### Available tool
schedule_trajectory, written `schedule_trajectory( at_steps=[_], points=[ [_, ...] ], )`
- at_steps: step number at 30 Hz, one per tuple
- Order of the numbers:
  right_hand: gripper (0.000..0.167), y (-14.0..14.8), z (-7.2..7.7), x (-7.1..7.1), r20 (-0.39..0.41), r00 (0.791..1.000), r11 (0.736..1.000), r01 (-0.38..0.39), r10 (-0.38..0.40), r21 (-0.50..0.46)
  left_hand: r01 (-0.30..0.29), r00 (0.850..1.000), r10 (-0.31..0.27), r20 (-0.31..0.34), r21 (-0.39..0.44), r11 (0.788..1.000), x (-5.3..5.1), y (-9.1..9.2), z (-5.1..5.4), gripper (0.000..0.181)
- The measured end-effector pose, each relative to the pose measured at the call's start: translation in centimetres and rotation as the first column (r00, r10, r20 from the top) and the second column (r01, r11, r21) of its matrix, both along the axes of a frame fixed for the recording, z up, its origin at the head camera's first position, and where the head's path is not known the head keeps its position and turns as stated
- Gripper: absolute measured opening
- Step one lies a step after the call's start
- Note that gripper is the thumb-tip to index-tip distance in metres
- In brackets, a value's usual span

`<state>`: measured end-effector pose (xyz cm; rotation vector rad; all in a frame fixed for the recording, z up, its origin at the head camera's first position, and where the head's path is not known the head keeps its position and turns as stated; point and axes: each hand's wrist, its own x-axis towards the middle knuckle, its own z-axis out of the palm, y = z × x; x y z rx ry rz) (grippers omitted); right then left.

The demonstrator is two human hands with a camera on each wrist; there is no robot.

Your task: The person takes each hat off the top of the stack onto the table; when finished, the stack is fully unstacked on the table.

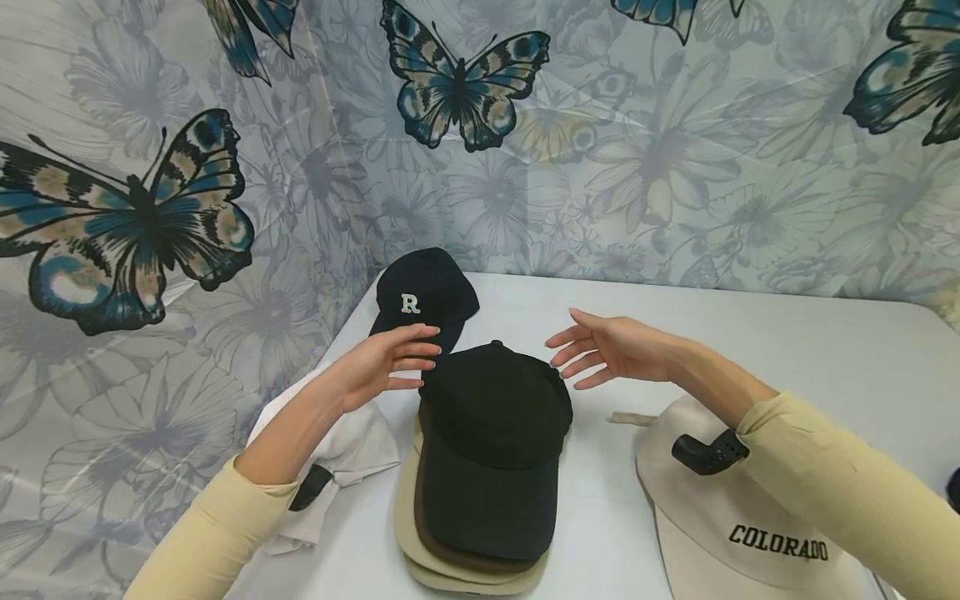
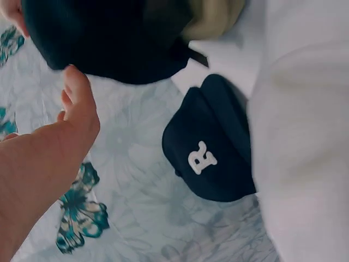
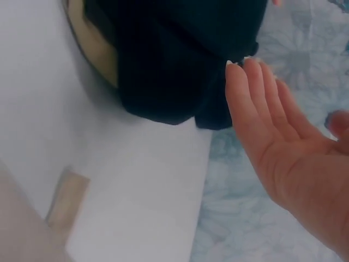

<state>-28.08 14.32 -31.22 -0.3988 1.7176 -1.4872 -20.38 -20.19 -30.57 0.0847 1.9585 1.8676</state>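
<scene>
A black cap [image 1: 495, 417] lies on top of a stack, with a brown cap and beige caps [image 1: 408, 500] showing beneath it. My left hand [image 1: 375, 367] is at the stack's upper left, fingers extended and holding nothing; in the left wrist view the hand [image 2: 54, 136] is beside the dark crown [image 2: 103, 38]. On the other side, my right hand [image 1: 618, 348] hovers near the crown's upper right with relaxed, spread fingers. The right wrist view shows that hand [image 3: 289, 131] with its fingertips near the dark cap [image 3: 163, 65]; whether they touch is unclear.
Behind the stack at left sits a dark cap with an R [image 1: 427, 292]. White fabric [image 1: 360, 446] lies left of the stack. A cream COLORADO cap [image 1: 705, 508] is at the right, partly under my right forearm. The white table [image 1: 750, 333] meets butterfly-patterned cloth [image 1: 510, 208].
</scene>
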Motion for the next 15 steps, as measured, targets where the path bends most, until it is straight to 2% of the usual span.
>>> schedule_trajectory(
  at_steps=[3,9,15],
  points=[
    [0.062,0.2,-0.6,0.5,0.009,1.000,1.000,0.006,-0.006,0.021,-0.025,1.000,0.026,0.017,-0.011,1.000,1.1,0.2,-0.6,0.054],
    [0.060,0.4,-1.8,1.5,0.020,0.999,0.998,0.033,-0.035,0.051,-0.110,0.993,0.109,0.035,0.043,0.993,2.7,0.3,-1.4,0.055],
    [0.061,0.1,-2.4,2.2,0.024,0.998,0.997,0.059,-0.060,0.046,-0.148,0.986,0.144,0.083,0.052,0.988,4.3,0.3,-2.5,0.057]
  ],
)
